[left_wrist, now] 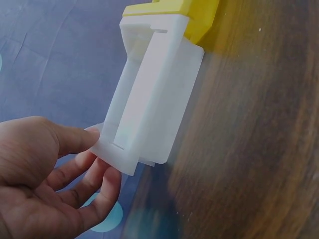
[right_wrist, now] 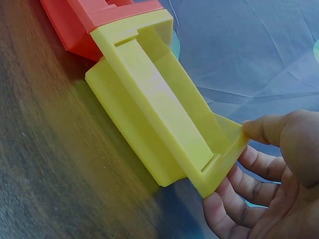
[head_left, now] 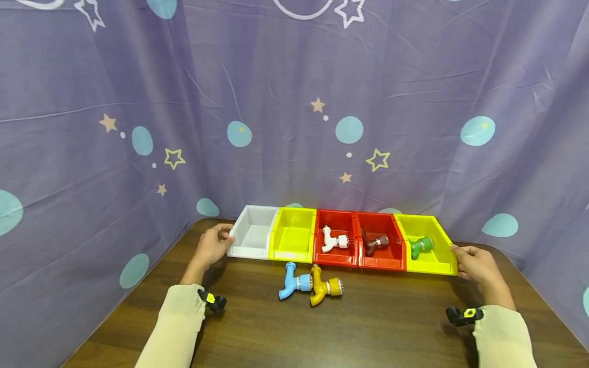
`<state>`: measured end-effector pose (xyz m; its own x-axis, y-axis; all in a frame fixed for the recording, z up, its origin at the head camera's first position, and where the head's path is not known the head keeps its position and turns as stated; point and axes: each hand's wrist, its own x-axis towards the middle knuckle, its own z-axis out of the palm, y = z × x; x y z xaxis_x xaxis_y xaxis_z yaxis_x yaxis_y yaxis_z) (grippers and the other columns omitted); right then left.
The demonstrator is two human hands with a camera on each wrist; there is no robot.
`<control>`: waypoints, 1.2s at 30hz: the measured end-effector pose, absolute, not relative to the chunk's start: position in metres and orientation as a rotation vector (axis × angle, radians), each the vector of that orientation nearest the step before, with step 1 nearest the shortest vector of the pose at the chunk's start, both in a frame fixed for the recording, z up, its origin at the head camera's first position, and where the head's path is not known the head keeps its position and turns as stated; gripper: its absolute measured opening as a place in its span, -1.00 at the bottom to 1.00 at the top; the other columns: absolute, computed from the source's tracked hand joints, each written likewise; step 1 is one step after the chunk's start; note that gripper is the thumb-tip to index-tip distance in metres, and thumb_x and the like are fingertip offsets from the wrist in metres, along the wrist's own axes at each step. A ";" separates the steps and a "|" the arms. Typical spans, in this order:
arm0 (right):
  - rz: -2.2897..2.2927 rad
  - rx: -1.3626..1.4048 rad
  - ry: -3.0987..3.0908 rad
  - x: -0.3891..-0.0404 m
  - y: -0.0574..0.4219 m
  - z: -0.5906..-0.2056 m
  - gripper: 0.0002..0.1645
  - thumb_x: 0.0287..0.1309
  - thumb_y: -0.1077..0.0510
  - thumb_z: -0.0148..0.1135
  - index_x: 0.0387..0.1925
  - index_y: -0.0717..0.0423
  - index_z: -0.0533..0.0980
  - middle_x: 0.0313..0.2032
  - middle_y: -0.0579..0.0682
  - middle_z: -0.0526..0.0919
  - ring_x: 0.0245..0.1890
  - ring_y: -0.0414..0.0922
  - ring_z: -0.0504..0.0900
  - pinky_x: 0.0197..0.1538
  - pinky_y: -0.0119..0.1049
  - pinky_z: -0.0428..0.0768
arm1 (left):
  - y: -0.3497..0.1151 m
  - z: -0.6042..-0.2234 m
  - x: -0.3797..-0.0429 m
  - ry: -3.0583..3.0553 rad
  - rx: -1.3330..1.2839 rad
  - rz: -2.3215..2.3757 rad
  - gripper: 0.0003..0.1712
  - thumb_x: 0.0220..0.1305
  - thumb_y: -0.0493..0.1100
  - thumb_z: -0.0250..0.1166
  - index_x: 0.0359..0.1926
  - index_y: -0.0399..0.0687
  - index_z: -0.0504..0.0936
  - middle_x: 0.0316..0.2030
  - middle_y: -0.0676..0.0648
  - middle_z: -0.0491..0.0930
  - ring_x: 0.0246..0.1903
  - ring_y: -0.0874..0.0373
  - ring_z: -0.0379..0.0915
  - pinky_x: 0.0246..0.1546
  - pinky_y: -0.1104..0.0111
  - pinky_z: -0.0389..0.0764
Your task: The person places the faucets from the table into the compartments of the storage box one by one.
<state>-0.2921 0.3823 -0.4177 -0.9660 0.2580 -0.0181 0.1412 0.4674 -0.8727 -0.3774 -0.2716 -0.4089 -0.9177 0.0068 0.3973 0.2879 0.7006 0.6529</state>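
A row of joined plastic bins runs across the far side of the table. My left hand (head_left: 212, 247) pinches the outer rim of the white bin (left_wrist: 162, 99), thumb above and fingers underneath. At the opposite end, my right hand (head_left: 480, 267) grips the rim of the right-hand yellow bin (right_wrist: 139, 114) the same way. That bin contains a green tap (head_left: 421, 246). Two red bins (head_left: 337, 259) hold a white tap (head_left: 332, 240) and a brown tap (head_left: 374, 242). The white bin and the other yellow bin (head_left: 294, 240) show bare floors.
In front of the row, a light blue tap (head_left: 294, 282) and a mustard-yellow tap (head_left: 324, 287) lie close together on the brown wooden table (head_left: 368, 327). A purple patterned curtain (head_left: 294, 168) hangs right behind the bins and along both sides.
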 end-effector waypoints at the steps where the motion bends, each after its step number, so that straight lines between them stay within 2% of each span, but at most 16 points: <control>1: 1.527 -0.351 -2.592 -0.292 0.383 -0.418 -0.15 0.31 -0.28 -0.10 0.12 0.48 0.32 -0.15 0.22 0.49 -0.35 -0.19 0.57 -0.29 -0.27 0.64 | -0.271 -0.408 -0.378 -2.539 -0.238 -1.045 -0.56 0.19 -0.28 0.30 0.11 -0.23 0.52 -0.26 -0.19 0.62 -0.29 0.00 0.54 -0.29 0.25 0.54; 8: 1.550 -0.341 -2.591 -0.293 0.385 -0.420 -0.14 0.31 -0.29 -0.11 0.16 0.47 0.29 -0.15 0.21 0.50 -0.35 -0.19 0.59 -0.27 -0.26 0.64 | -0.259 -0.396 -0.378 -2.409 -0.387 -0.845 -0.63 0.17 -0.23 0.32 0.02 -0.24 0.58 -0.21 -0.21 0.54 -0.24 -0.08 0.47 -0.19 0.11 0.45; 12: 1.535 -0.330 -2.590 -0.293 0.385 -0.420 -0.14 0.31 -0.29 -0.10 0.14 0.47 0.31 -0.15 0.22 0.50 -0.35 -0.20 0.59 -0.28 -0.25 0.64 | -0.249 -0.388 -0.374 -2.345 -0.492 -0.837 -0.68 0.16 -0.21 0.36 -0.04 -0.15 0.63 -0.23 -0.12 0.53 -0.24 -0.10 0.48 -0.20 0.11 0.49; 18: 1.539 -0.339 -2.591 -0.292 0.385 -0.419 -0.15 0.31 -0.28 -0.10 0.13 0.47 0.30 -0.20 0.18 0.51 -0.37 -0.20 0.57 -0.29 -0.27 0.64 | -0.231 -0.380 -0.368 -2.327 -0.743 -0.795 -0.74 0.16 -0.16 0.37 -0.09 -0.03 0.66 -0.24 0.00 0.56 -0.22 -0.03 0.47 -0.24 0.14 0.54; 22: 1.548 -0.343 -2.590 -0.291 0.385 -0.419 -0.16 0.32 -0.27 -0.10 0.14 0.48 0.29 -0.20 0.17 0.52 -0.37 -0.20 0.56 -0.30 -0.27 0.64 | -0.215 -0.373 -0.362 -2.325 -0.953 -0.734 -0.75 0.17 -0.14 0.36 -0.11 -0.04 0.67 -0.21 0.01 0.57 -0.19 0.01 0.46 -0.19 0.17 0.51; 25: 1.543 -0.347 -2.590 -0.291 0.385 -0.420 -0.15 0.32 -0.27 -0.10 0.15 0.48 0.29 -0.19 0.18 0.52 -0.36 -0.20 0.55 -0.30 -0.28 0.64 | -0.203 -0.369 -0.356 -2.333 -1.075 -0.694 -0.74 0.18 -0.10 0.36 -0.11 -0.04 0.66 -0.19 0.05 0.56 -0.11 0.11 0.45 -0.06 0.21 0.47; 28: 1.529 -0.360 -2.595 -0.292 0.385 -0.420 -0.15 0.31 -0.28 -0.10 0.15 0.46 0.29 -0.18 0.18 0.51 -0.36 -0.18 0.55 -0.30 -0.28 0.64 | -0.191 -0.369 -0.351 -2.357 -1.151 -0.648 -0.72 0.15 -0.04 0.38 -0.11 0.05 0.63 -0.15 0.15 0.54 -0.06 0.23 0.42 0.02 0.28 0.43; 32: 1.536 -0.355 -2.583 -0.292 0.384 -0.419 -0.16 0.31 -0.28 -0.10 0.13 0.46 0.30 -0.20 0.17 0.50 -0.37 -0.19 0.57 -0.29 -0.27 0.64 | -0.178 -0.371 -0.344 -2.410 -1.217 -0.595 -0.66 0.11 0.05 0.40 -0.09 0.14 0.60 -0.13 0.19 0.51 -0.07 0.26 0.42 0.01 0.29 0.44; 36: 1.547 -0.332 -2.574 -0.293 0.382 -0.418 -0.18 0.33 -0.26 -0.10 0.12 0.48 0.31 -0.20 0.17 0.51 -0.38 -0.22 0.59 -0.29 -0.27 0.64 | -0.169 -0.375 -0.338 -2.467 -1.293 -0.549 -0.60 0.08 0.11 0.41 -0.08 0.13 0.60 -0.13 0.16 0.50 -0.07 0.18 0.44 -0.01 0.27 0.44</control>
<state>-0.2927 0.3824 -0.4185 -0.9687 0.2479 -0.0096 0.1248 0.4535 -0.8825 -0.3382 -0.1686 -0.3749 -0.5492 0.7160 0.4310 0.8311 0.5216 0.1927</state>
